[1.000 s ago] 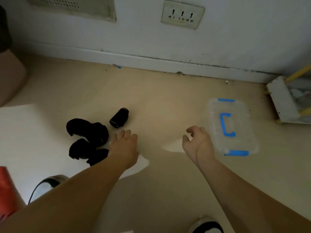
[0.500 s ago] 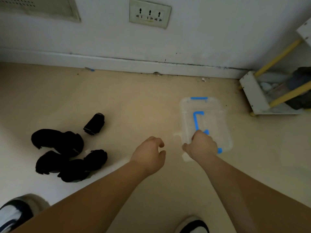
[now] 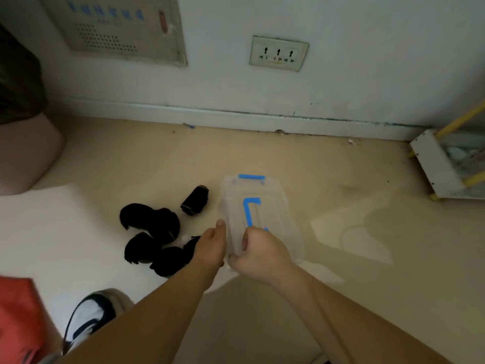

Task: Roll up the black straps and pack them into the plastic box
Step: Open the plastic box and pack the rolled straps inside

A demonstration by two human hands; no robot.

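A clear plastic box with a blue handle and blue latches lies on the beige floor, lid closed. My right hand grips its near end, fingers curled over the lid's edge. My left hand touches the box's near left corner with the thumb stretched along its side. A pile of black straps lies just left of my left hand. One tightly rolled black strap sits between the pile and the box.
The wall with a skirting board and a socket runs behind. A white rack with yellow rods stands at the right. My shoe and a red item are at the lower left. Another person's knee is at the left.
My right hand reached the box, took hold of its near end and slid it left toward the straps. My left hand left the strap pile and came to the box's corner.
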